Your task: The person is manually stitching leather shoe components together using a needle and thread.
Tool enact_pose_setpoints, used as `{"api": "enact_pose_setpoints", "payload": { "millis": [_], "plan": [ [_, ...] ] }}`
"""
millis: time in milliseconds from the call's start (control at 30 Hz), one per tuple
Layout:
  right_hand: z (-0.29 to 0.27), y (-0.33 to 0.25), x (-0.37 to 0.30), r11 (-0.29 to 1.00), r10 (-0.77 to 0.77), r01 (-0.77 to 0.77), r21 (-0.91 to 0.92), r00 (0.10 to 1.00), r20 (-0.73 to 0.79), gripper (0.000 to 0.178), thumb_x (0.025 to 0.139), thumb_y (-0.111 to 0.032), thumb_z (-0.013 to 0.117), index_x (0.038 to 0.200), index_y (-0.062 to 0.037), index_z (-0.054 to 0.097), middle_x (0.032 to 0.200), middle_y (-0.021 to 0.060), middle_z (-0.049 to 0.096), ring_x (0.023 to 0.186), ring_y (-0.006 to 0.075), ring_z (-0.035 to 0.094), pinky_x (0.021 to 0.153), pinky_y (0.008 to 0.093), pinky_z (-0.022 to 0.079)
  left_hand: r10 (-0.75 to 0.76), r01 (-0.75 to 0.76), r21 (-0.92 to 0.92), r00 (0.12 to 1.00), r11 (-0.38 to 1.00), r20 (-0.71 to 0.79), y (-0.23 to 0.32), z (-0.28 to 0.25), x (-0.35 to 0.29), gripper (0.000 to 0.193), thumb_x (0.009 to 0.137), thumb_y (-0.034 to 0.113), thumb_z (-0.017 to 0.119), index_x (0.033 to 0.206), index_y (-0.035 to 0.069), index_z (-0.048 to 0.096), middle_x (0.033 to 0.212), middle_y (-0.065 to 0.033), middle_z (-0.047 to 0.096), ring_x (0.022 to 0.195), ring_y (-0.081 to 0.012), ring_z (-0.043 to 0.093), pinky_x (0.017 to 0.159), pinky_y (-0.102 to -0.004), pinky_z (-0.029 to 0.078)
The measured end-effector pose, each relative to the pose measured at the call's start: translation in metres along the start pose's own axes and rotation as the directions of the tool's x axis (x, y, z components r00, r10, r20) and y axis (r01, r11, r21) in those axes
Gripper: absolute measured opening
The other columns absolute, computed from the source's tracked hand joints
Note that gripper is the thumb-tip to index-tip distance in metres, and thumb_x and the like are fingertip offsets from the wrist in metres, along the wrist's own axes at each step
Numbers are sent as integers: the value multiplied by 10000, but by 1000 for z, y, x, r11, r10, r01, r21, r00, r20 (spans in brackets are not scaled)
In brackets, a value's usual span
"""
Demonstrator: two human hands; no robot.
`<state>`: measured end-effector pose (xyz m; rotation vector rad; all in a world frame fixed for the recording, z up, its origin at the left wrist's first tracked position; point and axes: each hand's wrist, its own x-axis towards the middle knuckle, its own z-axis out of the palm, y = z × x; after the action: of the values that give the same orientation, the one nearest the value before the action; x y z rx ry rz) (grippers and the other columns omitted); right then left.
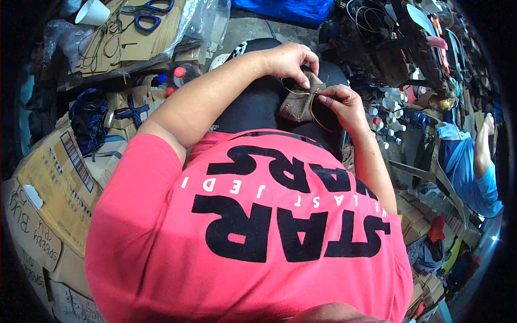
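Note:
On my dark-clad lap lies a small brown leather piece, apparently a shoe upper, with stitching along it. A thin tan cord crosses its top and loops out at the sides. My left hand reaches over from the far side, its thumb and fingers closed on the upper's far edge; some fingertips are hidden behind it. On the other side my right hand pinches the cord between thumb and forefinger, close to the leather.
Blue-handled scissors lie on brown card sheets at the far left, near a white cup. Cardboard boxes stand at the left. Several white bottles are at the right, with a person in blue beyond them.

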<state>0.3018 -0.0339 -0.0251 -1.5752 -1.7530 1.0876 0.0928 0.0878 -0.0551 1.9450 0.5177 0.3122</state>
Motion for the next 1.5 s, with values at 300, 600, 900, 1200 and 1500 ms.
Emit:
{"api": "enact_pose_setpoints", "payload": {
  "millis": [300, 600, 900, 1200, 1500],
  "plan": [
    [8, -15, 5, 981, -108, 103, -162, 994, -27, 127, 759, -106, 774, 831, -44, 690, 712, 59, 633, 646, 151, 588, 595, 291, 446, -19, 20, 108, 1000, 994, -11, 8, -3, -4, 320, 684, 171, 788, 969, 79, 674, 835, -59, 546, 836, -203, 550, 754, -330, 457],
    [5, -10, -18, 963, -130, 109, -246, 989, -70, 277, 751, -38, 742, 1008, -142, 734, 780, 59, 587, 704, 203, 582, 641, 308, 466, 56, 68, 287, 913, 956, -404, 30, 10, -60, 522, 791, -104, 521, 1254, 117, 617, 1007, -132, 536, 896, -241, 610, 834, -338, 493],
    [-1, 3, 0, 979, -132, 129, -158, 991, -13, 324, 771, 83, 612, 969, -146, 729, 806, 57, 569, 759, 213, 586, 696, 323, 485, 99, 25, 274, 898, 961, -429, 40, 17, -66, 138, 762, 72, 735, 889, 124, 741, 754, -69, 535, 708, -233, 586, 649, -334, 475],
    [-3, 9, 6, 980, -133, 131, -149, 991, -2, 262, 792, 32, 633, 960, -142, 734, 806, 46, 568, 768, 192, 569, 713, 310, 469, 131, 4, 340, 919, 941, -373, 39, 18, -59, 118, 755, 83, 731, 865, 126, 736, 741, -87, 506, 716, -263, 563, 647, -371, 463],
    [-8, 9, 3, 997, -78, 79, -9, 994, 78, 336, 753, 89, 629, 989, -117, 751, 777, 37, 574, 767, 161, 562, 721, 283, 469, 174, -49, 402, 944, 915, -281, 38, 17, -57, 144, 723, 87, 709, 837, 164, 751, 809, -84, 589, 789, -293, 610, 720, -405, 505]
  ]
}}
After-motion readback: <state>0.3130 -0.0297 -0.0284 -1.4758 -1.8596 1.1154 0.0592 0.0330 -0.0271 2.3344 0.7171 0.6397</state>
